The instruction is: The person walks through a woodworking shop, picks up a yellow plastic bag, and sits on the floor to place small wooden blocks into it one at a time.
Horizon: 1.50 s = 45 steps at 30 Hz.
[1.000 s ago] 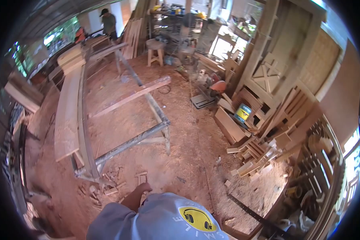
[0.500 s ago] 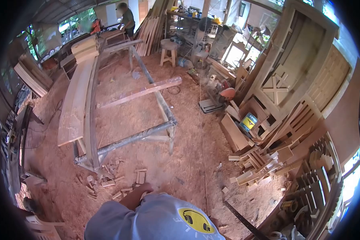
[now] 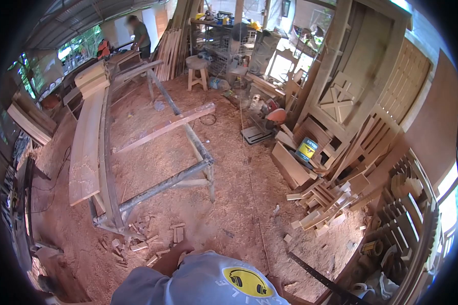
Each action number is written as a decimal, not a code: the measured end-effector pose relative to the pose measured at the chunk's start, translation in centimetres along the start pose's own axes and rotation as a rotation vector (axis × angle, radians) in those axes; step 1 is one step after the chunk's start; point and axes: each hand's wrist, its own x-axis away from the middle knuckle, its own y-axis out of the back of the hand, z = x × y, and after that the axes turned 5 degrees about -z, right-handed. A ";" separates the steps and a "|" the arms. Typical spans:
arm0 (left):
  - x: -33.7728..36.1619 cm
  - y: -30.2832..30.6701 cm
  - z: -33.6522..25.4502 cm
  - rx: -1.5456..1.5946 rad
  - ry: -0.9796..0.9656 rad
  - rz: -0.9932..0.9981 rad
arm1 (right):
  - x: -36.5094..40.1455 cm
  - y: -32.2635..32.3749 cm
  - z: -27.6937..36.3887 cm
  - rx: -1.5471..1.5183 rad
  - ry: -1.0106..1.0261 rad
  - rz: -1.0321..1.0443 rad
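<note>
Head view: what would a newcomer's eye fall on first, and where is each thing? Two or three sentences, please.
Probably the yellow badge on the wearer's shirt, bottom centre, with small wood offcuts on the floor to its upper left. Next might come the long pale plank at left, then the blue-and-yellow tin among the wood pieces at right.

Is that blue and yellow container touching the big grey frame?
Apart. The head view shows sawdust-covered floor between the container and the grey frame.
</note>
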 end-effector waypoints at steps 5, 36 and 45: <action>-0.7 0.2 0.4 -0.003 -0.049 0.003 | 0.2 -0.3 0.3 -0.038 -0.006 -0.010; 1.0 12.9 -9.5 0.850 0.180 -0.236 | -5.4 7.3 5.5 -0.244 0.013 -0.056; -11.8 32.3 -11.3 1.022 -0.245 -0.266 | -15.6 3.9 23.6 -0.048 0.021 -0.009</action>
